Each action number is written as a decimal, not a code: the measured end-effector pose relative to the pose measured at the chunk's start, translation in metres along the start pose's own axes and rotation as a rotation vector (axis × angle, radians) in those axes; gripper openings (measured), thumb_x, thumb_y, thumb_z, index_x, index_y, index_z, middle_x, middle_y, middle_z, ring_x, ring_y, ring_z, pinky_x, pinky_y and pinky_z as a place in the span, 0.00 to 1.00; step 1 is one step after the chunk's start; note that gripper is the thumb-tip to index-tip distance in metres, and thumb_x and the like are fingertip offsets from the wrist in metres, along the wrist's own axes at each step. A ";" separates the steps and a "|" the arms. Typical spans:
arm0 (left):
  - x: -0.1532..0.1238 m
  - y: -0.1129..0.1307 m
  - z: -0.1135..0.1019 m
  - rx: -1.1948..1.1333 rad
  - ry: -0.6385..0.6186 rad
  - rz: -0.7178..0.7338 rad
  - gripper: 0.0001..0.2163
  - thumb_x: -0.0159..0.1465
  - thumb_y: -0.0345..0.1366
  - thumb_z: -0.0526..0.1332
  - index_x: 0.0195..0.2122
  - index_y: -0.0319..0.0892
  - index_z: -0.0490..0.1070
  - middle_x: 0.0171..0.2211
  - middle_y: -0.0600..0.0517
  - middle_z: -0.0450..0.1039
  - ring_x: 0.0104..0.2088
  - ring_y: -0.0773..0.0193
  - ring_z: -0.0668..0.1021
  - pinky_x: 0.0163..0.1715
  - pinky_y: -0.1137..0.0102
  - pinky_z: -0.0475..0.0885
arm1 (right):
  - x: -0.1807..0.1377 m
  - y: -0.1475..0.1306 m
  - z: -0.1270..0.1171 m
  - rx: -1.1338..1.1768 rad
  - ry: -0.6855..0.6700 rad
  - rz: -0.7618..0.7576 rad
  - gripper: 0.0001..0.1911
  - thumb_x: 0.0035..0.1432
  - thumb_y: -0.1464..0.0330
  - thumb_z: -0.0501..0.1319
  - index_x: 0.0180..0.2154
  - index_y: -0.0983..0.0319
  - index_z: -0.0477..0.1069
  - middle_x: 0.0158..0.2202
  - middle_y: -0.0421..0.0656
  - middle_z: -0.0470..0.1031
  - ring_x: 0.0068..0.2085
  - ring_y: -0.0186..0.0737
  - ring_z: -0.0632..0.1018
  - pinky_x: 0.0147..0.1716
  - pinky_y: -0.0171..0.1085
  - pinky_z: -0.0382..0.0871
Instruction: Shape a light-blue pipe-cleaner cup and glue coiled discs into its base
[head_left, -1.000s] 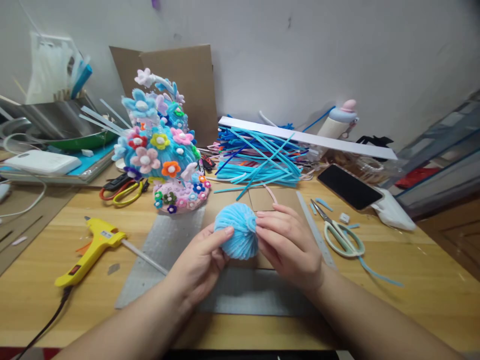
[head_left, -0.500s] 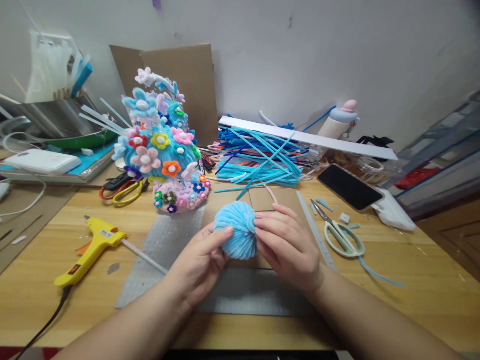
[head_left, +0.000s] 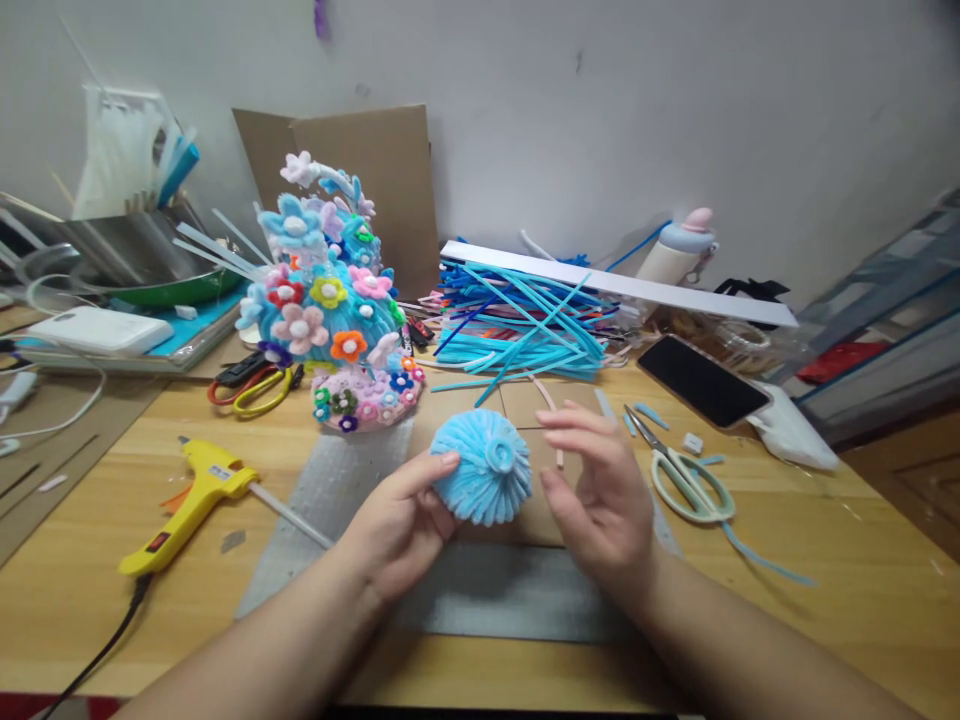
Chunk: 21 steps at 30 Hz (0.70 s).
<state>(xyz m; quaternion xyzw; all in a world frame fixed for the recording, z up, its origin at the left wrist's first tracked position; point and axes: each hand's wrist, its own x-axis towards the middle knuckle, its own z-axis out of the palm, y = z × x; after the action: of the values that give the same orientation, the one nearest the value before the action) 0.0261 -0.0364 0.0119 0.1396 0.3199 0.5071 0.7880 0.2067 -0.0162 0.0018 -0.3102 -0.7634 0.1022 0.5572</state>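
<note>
A round, ribbed ball of light blue pipe cleaners (head_left: 478,475) is held over the grey cutting mat (head_left: 517,600). A small coiled ring sits on the side of the ball facing right. My left hand (head_left: 409,520) grips the ball from the left, thumb on its front and fingers underneath. Just to the right of the ball, my right hand (head_left: 604,495) is apart from it, fingers spread and holding nothing. Behind the right fingertips lies a pink pipe cleaner (head_left: 546,392) on a brown cardboard sheet (head_left: 517,520).
A yellow glue gun (head_left: 187,505) lies left, with scissors (head_left: 694,485) and a phone (head_left: 703,380) to the right. Behind stand a flower-covered pipe cleaner piece (head_left: 330,310) and a pile of blue pipe cleaners (head_left: 517,330). A white strip (head_left: 615,283) rests across the pile.
My right hand has let go of the ball and moved a little right, its fingers opening. The coiled ring on the ball now shows. The view has shifted slightly.
</note>
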 end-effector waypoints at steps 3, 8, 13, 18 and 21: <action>0.002 0.000 -0.001 0.006 -0.029 -0.012 0.17 0.60 0.27 0.58 0.51 0.35 0.69 0.41 0.43 0.78 0.41 0.57 0.79 0.44 0.65 0.73 | 0.000 -0.001 0.004 0.063 0.003 0.193 0.12 0.56 0.71 0.58 0.44 0.58 0.68 0.46 0.48 0.68 0.50 0.49 0.71 0.50 0.52 0.65; 0.002 -0.003 -0.004 0.040 -0.092 0.003 0.18 0.61 0.28 0.57 0.54 0.35 0.67 0.41 0.44 0.78 0.41 0.57 0.79 0.45 0.65 0.72 | -0.001 -0.003 0.006 0.067 -0.101 0.190 0.12 0.56 0.71 0.62 0.44 0.58 0.71 0.42 0.46 0.68 0.46 0.45 0.72 0.46 0.45 0.67; 0.001 -0.005 -0.006 0.078 -0.122 0.043 0.18 0.62 0.28 0.57 0.54 0.38 0.67 0.43 0.44 0.77 0.40 0.58 0.79 0.42 0.66 0.72 | -0.003 -0.004 0.007 0.075 -0.123 0.194 0.11 0.56 0.70 0.63 0.43 0.57 0.72 0.41 0.45 0.71 0.44 0.43 0.72 0.44 0.45 0.67; 0.000 -0.006 -0.005 0.114 -0.157 0.080 0.14 0.61 0.28 0.58 0.48 0.35 0.72 0.42 0.44 0.78 0.36 0.62 0.78 0.38 0.70 0.73 | -0.003 -0.004 0.007 0.110 -0.131 0.233 0.10 0.56 0.70 0.63 0.42 0.57 0.73 0.41 0.45 0.71 0.44 0.43 0.73 0.45 0.44 0.67; 0.001 -0.006 -0.005 0.125 -0.164 0.094 0.14 0.61 0.28 0.58 0.48 0.35 0.73 0.42 0.44 0.78 0.36 0.62 0.78 0.39 0.70 0.72 | -0.001 -0.004 0.008 0.137 -0.144 0.272 0.09 0.56 0.70 0.63 0.41 0.58 0.73 0.41 0.45 0.71 0.44 0.43 0.73 0.46 0.44 0.66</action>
<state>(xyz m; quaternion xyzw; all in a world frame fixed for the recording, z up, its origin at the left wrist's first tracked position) 0.0271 -0.0387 0.0048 0.2441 0.2785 0.5095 0.7767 0.1983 -0.0189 0.0000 -0.3636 -0.7436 0.2506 0.5020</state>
